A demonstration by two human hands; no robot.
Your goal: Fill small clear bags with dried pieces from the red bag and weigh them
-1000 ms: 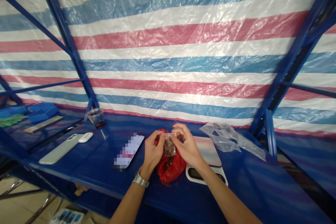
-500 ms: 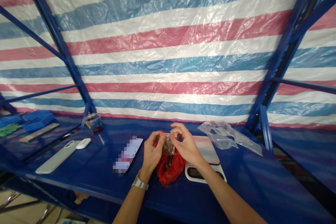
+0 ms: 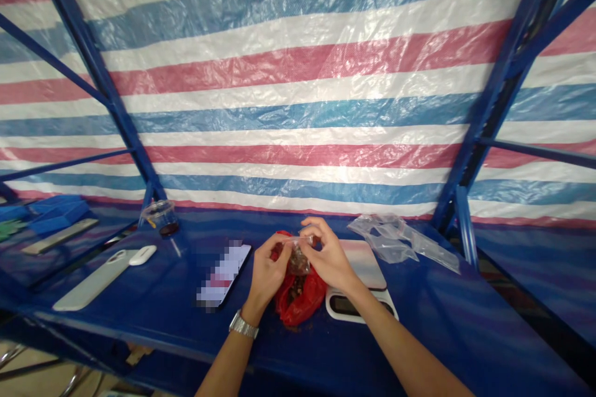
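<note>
A small clear zip bag (image 3: 299, 260) with brown bits inside hangs between my hands. My left hand (image 3: 270, 265) pinches its top edge at the left, and my right hand (image 3: 328, 254) pinches the same edge at the right. Just below sits an open red plastic bag (image 3: 302, 307) holding dark brown pieces, partly hidden by my hands and the clear bag. To the right, behind my right wrist, is a white kitchen scale (image 3: 363, 267) with a metal top. My right forearm covers part of its display.
A phone with a lit screen (image 3: 224, 276) lies left of the red bag. Farther left are a pale phone (image 3: 95, 279), a white earbud case (image 3: 143, 255) and a plastic cup with dark liquid (image 3: 162, 220). Clear plastic bags (image 3: 400, 239) lie behind the scale. Blue posts (image 3: 488, 93) frame the table.
The whole view has shifted slightly, so things on the table sit a little farther left. Both hands keep their pinch on the zip bag's top edge.
</note>
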